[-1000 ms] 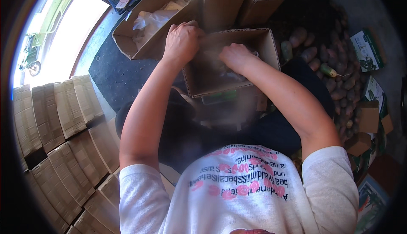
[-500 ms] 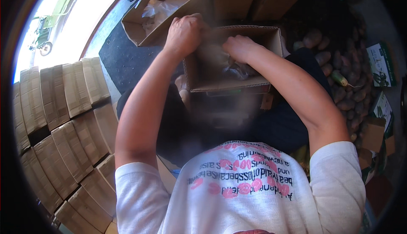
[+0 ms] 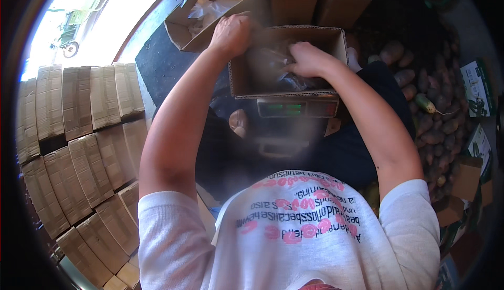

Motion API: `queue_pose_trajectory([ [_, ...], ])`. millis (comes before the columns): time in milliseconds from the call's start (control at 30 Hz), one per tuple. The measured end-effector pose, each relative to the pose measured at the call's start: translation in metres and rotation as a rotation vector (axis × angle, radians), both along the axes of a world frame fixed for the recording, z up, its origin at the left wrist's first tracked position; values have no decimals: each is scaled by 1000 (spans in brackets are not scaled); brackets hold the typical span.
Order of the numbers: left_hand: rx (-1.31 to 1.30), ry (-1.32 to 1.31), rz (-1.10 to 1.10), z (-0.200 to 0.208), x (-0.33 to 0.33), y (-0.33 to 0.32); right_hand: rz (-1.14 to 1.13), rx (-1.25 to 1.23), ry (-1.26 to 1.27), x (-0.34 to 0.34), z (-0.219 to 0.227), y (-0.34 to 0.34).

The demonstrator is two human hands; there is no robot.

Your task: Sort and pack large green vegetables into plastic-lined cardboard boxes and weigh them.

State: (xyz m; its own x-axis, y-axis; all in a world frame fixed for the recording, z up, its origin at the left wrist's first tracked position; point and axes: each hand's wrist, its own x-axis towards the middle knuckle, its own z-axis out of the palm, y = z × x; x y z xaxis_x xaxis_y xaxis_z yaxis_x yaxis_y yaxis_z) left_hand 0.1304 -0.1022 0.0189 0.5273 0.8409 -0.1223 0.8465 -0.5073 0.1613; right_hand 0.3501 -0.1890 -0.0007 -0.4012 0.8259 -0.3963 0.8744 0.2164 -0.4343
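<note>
An open cardboard box (image 3: 286,93) sits in front of me on a digital scale (image 3: 299,107) with a lit green display. Inside the box lies a clear plastic bag (image 3: 296,81), its contents blurred. My right hand (image 3: 310,59) reaches into the box, fingers closed on the bag. Over the box's far left corner, my left hand (image 3: 232,34) is curled closed; a smudge hides its fingertips and whatever they hold. Just beyond it, a tilted open box (image 3: 181,34) contains another clear plastic bag (image 3: 210,9).
Two tall open boxes (image 3: 294,6) stand at the back. Stacked closed cartons (image 3: 79,101) fill the left side. A heap of reddish root vegetables (image 3: 433,111) covers the floor at right, with a green-topped radish (image 3: 424,102) on it. Flattened printed cartons (image 3: 476,88) lie beyond.
The view has shifted slightly, revealing more of the scale's display. My right hand has moved a little inside the box, with more of the bag showing. My left hand stays near the far left corner.
</note>
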Motion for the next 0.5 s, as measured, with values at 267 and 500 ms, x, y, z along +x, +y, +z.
queue_pose_trajectory([
  [267,46,-297,-136,8,13,-17,-239,232,143,27,41,-60],
  [500,154,-362,-225,-5,6,-12,-153,465,87,-13,52,-110],
])
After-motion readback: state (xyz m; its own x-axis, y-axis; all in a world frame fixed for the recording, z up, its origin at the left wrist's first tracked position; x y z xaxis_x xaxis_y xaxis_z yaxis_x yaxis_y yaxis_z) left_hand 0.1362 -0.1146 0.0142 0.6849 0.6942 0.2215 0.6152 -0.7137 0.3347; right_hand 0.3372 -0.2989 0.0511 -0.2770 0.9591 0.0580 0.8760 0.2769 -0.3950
